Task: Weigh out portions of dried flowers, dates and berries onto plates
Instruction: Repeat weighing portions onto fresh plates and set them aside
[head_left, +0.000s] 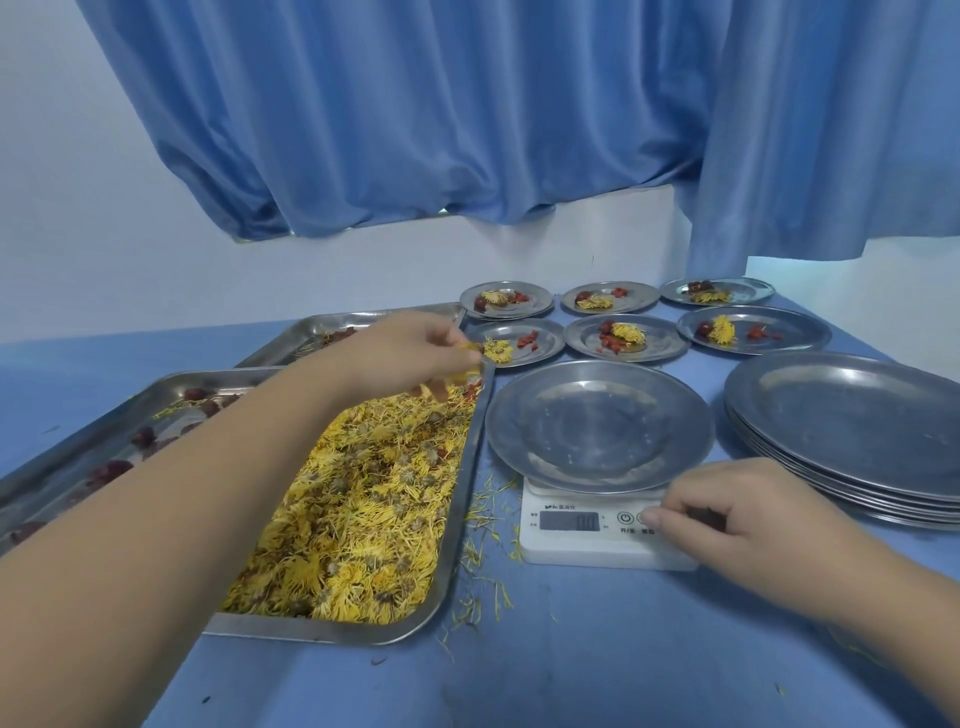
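A steel tray (457, 525) holds a heap of yellow dried flowers (363, 499), with dark red dates (145, 436) on its left side. My left hand (415, 348) hovers over the tray's far right corner and pinches a few yellow flowers. An empty steel plate (597, 426) sits on a white digital scale (582, 540). My right hand (727, 525) rests at the scale's front right, its forefinger pressing a button, the other fingers curled. Behind the scale stand several small plates (623, 338) bearing flowers, dates and red berries.
A second steel tray (291, 338) lies behind the first. A stack of empty steel plates (852, 436) stands right of the scale. Loose yellow petals (488, 519) litter the blue tabletop between tray and scale. A blue curtain (467, 104) hangs over the white wall behind.
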